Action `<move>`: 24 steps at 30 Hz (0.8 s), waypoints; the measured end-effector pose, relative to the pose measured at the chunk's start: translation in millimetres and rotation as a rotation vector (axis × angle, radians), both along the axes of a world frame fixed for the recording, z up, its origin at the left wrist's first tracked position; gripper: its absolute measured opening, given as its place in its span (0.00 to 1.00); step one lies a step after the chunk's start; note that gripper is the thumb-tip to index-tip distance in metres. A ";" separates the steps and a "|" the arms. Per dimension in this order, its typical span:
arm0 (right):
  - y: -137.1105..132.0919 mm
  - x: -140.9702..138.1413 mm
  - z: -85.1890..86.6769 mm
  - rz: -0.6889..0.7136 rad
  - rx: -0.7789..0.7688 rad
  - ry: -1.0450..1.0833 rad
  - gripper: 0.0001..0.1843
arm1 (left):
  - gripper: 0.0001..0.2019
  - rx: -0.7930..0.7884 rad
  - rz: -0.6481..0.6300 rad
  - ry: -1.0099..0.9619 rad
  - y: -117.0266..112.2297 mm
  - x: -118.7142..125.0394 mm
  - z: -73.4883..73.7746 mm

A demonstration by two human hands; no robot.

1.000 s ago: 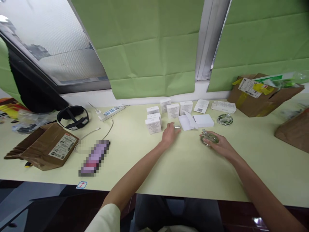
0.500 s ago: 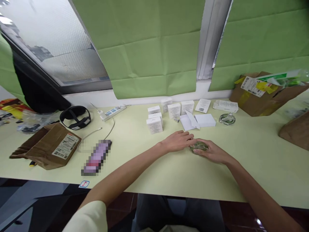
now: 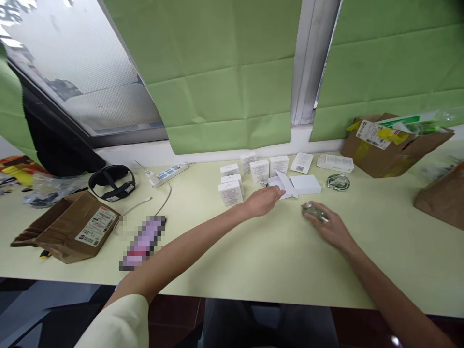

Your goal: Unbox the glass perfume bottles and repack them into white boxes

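Left hand: my left hand [image 3: 263, 200] is stretched out low over the bench [image 3: 253, 256], with the fingertips just beside the flap of the open white box [image 3: 288, 183]. Its grip is wide and holds nothing.
Right hand: my right hand [image 3: 331, 227] lies on the round glass bottle [image 3: 313, 210], and the grip is closed over it.
Bottle place: on the bench, near the open white box but apart from it.
Nearby: a small silver cap [image 3: 263, 183] lies just behind the left hand. A second glass bottle [image 3: 338, 182] stands to the right of the open box.
Progress: I judge the work about half done. The closed white boxes [image 3: 231, 192] stand in a group, one box is open, and both bottles are outside any box. I cannot tell what the closed ones contain.
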State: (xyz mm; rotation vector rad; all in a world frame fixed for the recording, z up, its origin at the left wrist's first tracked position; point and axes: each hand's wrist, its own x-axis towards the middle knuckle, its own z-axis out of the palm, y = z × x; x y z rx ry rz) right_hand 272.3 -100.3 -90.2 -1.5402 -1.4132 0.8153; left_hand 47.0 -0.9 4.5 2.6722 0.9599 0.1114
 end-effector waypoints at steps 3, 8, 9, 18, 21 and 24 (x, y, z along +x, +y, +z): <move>4.4 34.0 3.3 -0.121 -0.009 -0.007 0.30 | 0.19 -0.111 -0.069 -0.090 -1.1 11.6 -5.6; 14.0 92.1 -1.4 -0.391 0.034 -0.023 0.32 | 0.10 0.118 -0.175 0.012 -11.3 74.5 -45.9; 15.3 102.4 -3.7 -0.422 0.046 -0.035 0.32 | 0.10 0.149 -0.178 0.023 -10.9 88.5 -52.3; 22.3 130.7 -26.6 -0.406 0.119 -0.089 0.27 | 0.42 0.146 -0.050 0.138 63.1 153.9 -50.1; 21.9 124.2 -29.2 -0.362 0.137 -0.073 0.29 | 0.50 0.054 -0.028 0.209 91.1 157.2 -47.9; 13.0 126.7 -22.1 -0.378 0.175 -0.097 0.35 | 0.46 -0.008 -0.020 0.218 106.1 154.7 -45.3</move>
